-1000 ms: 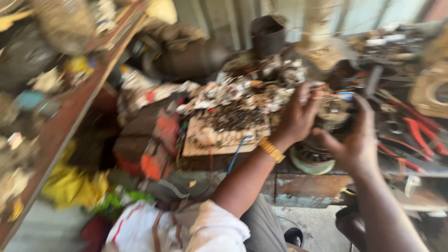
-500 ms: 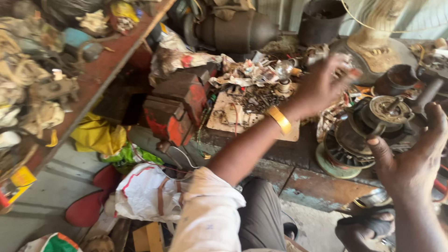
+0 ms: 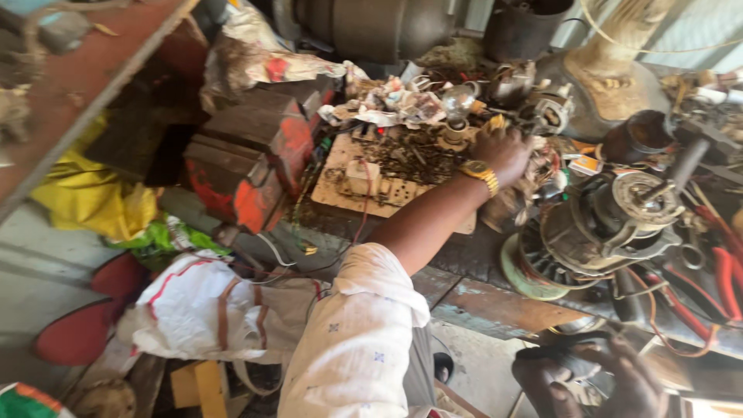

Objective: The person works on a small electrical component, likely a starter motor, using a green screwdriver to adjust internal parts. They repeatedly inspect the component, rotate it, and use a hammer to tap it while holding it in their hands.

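Left hand (image 3: 503, 151), arm stretched across the bench (image 3: 495, 298), fingers curled down into a heap of small parts (image 3: 402, 104); whether they have closed on a piece cannot be told, since the knuckles hide the tips. A yellow watch (image 3: 480, 172) sits at the wrist. Right hand (image 3: 611, 379), low at the bench's near edge, fingers spread and loosely bent, apparently holding nothing; it is blurred.

Just beside the left hand, on its right, lies the motor (image 3: 600, 224), a stripped electric unit. It rests on its side on a pale green ring, probably so the round body will not roll. Its long axis runs along the shaft (image 3: 685, 166), which points up and away toward the far right.

Left of the hand, a wooden board (image 3: 364, 186) carries wires and scrap; beyond it stands a red vise (image 3: 248, 159). Red pliers (image 3: 724, 271) lie at the far right.
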